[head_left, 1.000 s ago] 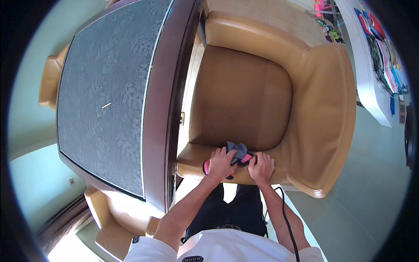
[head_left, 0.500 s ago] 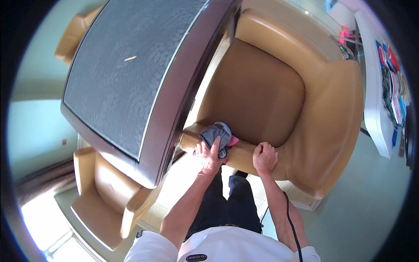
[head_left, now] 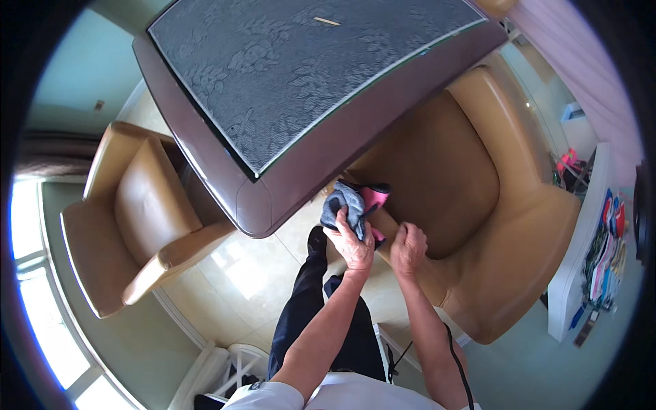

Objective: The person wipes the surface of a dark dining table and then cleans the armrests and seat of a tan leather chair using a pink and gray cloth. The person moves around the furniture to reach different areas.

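Note:
In my left hand (head_left: 352, 244) is a crumpled grey cloth (head_left: 345, 205) with bright pink parts. My fingers are closed around it, above the near armrest (head_left: 385, 229) of a tan leather armchair (head_left: 529, 205). My right hand (head_left: 408, 249) rests at that same armrest with its fingers curled in. Whatever those fingers hold, if anything, is hidden. The brown seat (head_left: 437, 164) lies just beyond both hands, and its left part disappears under the table's edge.
A table (head_left: 301, 191) with a dark rim and grey patterned top reaches in front of me; a thin light stick (head_left: 326, 21) lies on it. Another tan armchair (head_left: 147, 212) stands left. A white shelf (head_left: 570, 273) with colourful items is at right. A dark cord (head_left: 454, 359) crosses my right forearm.
My view has turned, so the table now spans the top and covers more of the seat. The cloth in my left hand has lifted away from the armrest. My right hand stays at the armrest.

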A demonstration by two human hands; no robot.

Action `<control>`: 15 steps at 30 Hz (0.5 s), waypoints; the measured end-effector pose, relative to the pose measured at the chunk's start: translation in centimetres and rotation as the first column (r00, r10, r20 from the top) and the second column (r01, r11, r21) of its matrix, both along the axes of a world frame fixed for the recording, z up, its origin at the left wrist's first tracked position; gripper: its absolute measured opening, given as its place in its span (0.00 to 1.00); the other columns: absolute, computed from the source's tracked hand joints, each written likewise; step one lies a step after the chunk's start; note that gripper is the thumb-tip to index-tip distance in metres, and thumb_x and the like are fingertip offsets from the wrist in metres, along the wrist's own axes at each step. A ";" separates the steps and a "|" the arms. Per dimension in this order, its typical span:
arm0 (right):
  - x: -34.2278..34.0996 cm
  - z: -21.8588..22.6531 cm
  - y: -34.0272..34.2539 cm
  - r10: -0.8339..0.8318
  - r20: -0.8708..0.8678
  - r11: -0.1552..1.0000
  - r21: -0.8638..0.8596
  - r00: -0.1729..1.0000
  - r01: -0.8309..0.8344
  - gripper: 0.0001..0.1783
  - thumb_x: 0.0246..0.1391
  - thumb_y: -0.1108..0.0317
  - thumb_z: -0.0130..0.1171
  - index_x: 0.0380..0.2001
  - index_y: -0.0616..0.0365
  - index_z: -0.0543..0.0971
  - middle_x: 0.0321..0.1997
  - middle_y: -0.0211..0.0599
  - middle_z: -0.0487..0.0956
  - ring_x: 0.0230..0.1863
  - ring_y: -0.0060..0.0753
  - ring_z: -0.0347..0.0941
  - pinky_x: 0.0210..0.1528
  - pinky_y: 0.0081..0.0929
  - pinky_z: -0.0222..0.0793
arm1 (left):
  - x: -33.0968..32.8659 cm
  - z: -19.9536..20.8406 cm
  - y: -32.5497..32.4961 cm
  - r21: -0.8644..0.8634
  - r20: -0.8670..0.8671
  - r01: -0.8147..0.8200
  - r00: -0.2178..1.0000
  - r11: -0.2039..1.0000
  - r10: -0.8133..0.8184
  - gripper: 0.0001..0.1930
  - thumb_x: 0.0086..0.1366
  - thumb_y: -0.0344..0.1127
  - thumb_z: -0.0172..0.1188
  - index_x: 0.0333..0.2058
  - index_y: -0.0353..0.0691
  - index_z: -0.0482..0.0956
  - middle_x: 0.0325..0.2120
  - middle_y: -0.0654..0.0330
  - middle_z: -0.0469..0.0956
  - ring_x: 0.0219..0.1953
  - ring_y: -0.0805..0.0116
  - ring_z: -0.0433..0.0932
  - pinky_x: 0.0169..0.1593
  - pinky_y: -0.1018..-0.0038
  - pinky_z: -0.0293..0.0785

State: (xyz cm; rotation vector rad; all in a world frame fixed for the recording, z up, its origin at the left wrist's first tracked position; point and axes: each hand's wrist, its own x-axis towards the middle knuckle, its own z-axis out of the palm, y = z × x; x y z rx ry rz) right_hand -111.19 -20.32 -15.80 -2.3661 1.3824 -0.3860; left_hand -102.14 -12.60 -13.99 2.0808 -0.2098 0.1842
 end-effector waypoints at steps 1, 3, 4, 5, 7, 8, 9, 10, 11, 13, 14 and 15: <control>2.5 0.7 0.5 0.070 0.048 0.997 -0.015 0.996 -0.069 0.10 0.64 0.59 0.56 0.44 0.49 0.80 0.41 0.43 0.80 0.47 0.54 0.74 0.48 0.53 0.67 | -0.2 -0.6 0.6 -0.027 -0.089 0.006 0.996 1.000 -0.008 0.37 0.56 0.27 0.68 0.65 0.41 0.66 0.54 0.38 0.66 0.58 0.36 0.68 0.64 0.50 0.63; 5.0 0.9 0.8 0.141 0.029 0.989 -0.044 0.990 -0.139 0.13 0.64 0.58 0.56 0.46 0.50 0.79 0.43 0.43 0.80 0.47 0.54 0.74 0.48 0.52 0.67 | -0.4 -0.5 1.1 -0.057 -0.160 -0.014 0.987 0.998 0.005 0.34 0.58 0.28 0.67 0.63 0.40 0.67 0.53 0.38 0.66 0.58 0.35 0.68 0.64 0.50 0.63; 6.1 1.1 0.9 0.173 0.014 0.983 -0.067 0.985 -0.172 0.14 0.64 0.57 0.56 0.48 0.51 0.79 0.43 0.43 0.80 0.48 0.54 0.74 0.49 0.52 0.67 | -0.7 -1.1 1.5 -0.094 -0.225 -0.032 0.974 0.995 0.010 0.33 0.58 0.29 0.66 0.63 0.40 0.67 0.53 0.38 0.66 0.58 0.34 0.68 0.63 0.50 0.63; 6.6 1.1 1.0 0.181 -0.003 0.979 -0.090 0.984 -0.180 0.15 0.64 0.57 0.57 0.48 0.51 0.79 0.44 0.43 0.80 0.48 0.54 0.74 0.49 0.52 0.68 | -0.7 -1.8 1.9 -0.121 -0.259 -0.056 0.966 0.991 0.023 0.33 0.59 0.29 0.64 0.63 0.39 0.65 0.53 0.36 0.67 0.57 0.33 0.68 0.64 0.49 0.63; 6.6 1.1 0.8 0.204 -0.035 0.973 -0.104 0.978 -0.206 0.18 0.64 0.54 0.56 0.49 0.52 0.78 0.44 0.43 0.80 0.49 0.54 0.74 0.49 0.52 0.68 | -1.2 -2.8 2.0 -0.186 -0.328 -0.122 0.943 0.975 0.056 0.33 0.60 0.28 0.62 0.64 0.38 0.64 0.54 0.36 0.68 0.57 0.31 0.69 0.64 0.50 0.64; 6.6 1.2 0.6 0.205 -0.054 0.972 -0.102 0.977 -0.209 0.19 0.64 0.52 0.56 0.50 0.53 0.78 0.45 0.44 0.80 0.49 0.55 0.74 0.49 0.52 0.68 | -1.4 -3.3 1.8 -0.223 -0.360 -0.162 0.930 0.961 0.073 0.33 0.60 0.28 0.61 0.64 0.38 0.63 0.54 0.36 0.68 0.57 0.32 0.69 0.65 0.51 0.64; 6.7 1.0 1.0 0.204 -0.077 0.974 -0.088 0.976 -0.211 0.20 0.64 0.51 0.56 0.50 0.53 0.78 0.45 0.44 0.80 0.49 0.55 0.74 0.49 0.52 0.68 | -1.6 -3.7 1.4 -0.270 -0.393 -0.211 0.915 0.939 0.093 0.33 0.60 0.27 0.60 0.64 0.38 0.63 0.55 0.37 0.69 0.58 0.35 0.69 0.66 0.53 0.63; 6.6 1.1 0.9 0.196 -0.095 0.975 -0.088 0.976 -0.204 0.21 0.65 0.50 0.55 0.50 0.54 0.78 0.45 0.44 0.79 0.49 0.55 0.74 0.49 0.52 0.68 | -1.6 -3.5 1.0 -0.292 -0.417 -0.250 0.902 0.923 0.112 0.31 0.61 0.26 0.58 0.64 0.37 0.63 0.55 0.41 0.71 0.57 0.40 0.72 0.64 0.56 0.66; 6.7 1.0 0.8 0.190 -0.114 0.976 -0.088 0.975 -0.201 0.21 0.65 0.49 0.54 0.50 0.54 0.78 0.45 0.45 0.79 0.49 0.55 0.74 0.49 0.52 0.68 | -1.5 -3.8 0.6 -0.425 -0.566 -0.363 0.822 0.829 0.070 0.29 0.62 0.26 0.58 0.63 0.36 0.64 0.53 0.43 0.73 0.55 0.45 0.73 0.62 0.58 0.68; 6.7 0.9 0.6 0.192 -0.134 0.973 -0.104 0.972 -0.207 0.22 0.66 0.49 0.53 0.50 0.54 0.78 0.45 0.46 0.79 0.49 0.55 0.74 0.49 0.52 0.67 | -1.3 -3.7 0.2 -0.448 -0.667 -0.479 0.741 0.755 0.074 0.24 0.65 0.25 0.57 0.60 0.34 0.68 0.49 0.47 0.77 0.50 0.52 0.76 0.59 0.62 0.70; 6.7 0.9 0.5 0.190 -0.143 0.972 -0.111 0.971 -0.207 0.22 0.67 0.48 0.52 0.49 0.55 0.78 0.45 0.46 0.79 0.48 0.55 0.74 0.48 0.52 0.67 | -0.9 -3.6 0.0 -0.434 -0.714 -0.511 0.698 0.742 0.063 0.21 0.68 0.29 0.56 0.59 0.33 0.69 0.49 0.46 0.77 0.50 0.51 0.76 0.58 0.62 0.70; 6.5 0.8 0.3 0.187 -0.156 0.971 -0.119 0.970 -0.206 0.22 0.67 0.48 0.51 0.49 0.55 0.78 0.44 0.46 0.79 0.48 0.55 0.74 0.48 0.52 0.67 | -0.3 -3.9 0.1 -0.355 -0.736 -0.458 0.674 0.815 0.058 0.20 0.71 0.33 0.54 0.58 0.33 0.71 0.49 0.46 0.78 0.50 0.49 0.76 0.58 0.61 0.70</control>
